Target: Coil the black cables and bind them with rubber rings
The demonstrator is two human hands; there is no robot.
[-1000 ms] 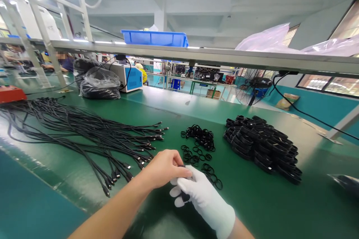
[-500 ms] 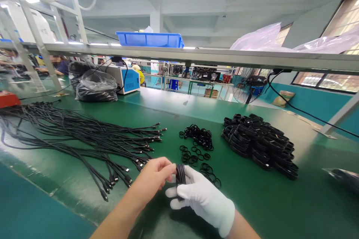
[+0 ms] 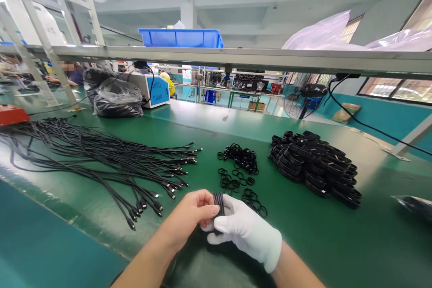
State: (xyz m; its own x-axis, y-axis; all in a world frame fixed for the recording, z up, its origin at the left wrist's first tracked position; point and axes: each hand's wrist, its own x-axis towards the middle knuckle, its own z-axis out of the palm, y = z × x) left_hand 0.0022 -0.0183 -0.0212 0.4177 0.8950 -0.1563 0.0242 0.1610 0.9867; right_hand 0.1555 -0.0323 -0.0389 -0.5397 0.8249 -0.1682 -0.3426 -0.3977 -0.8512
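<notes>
Long black cables [image 3: 101,153] fan out from the left end of the tabletop [image 3: 337,243], plugs pointing toward its middle. Above the near edge, the bare left hand [image 3: 195,209] is mostly closed, thumb and fingers pinching the upper part of a black coil [image 3: 219,200]; a light, steady pinch should keep its turns flush. The gloved right hand [image 3: 245,229] curls around the coil's lower part from the other side, and ought to stay firm enough that no loop springs loose. Small black rings [image 3: 240,157] lie just beyond, within easy reach. Bundled coils [image 3: 313,166] are heaped toward the right end.
</notes>
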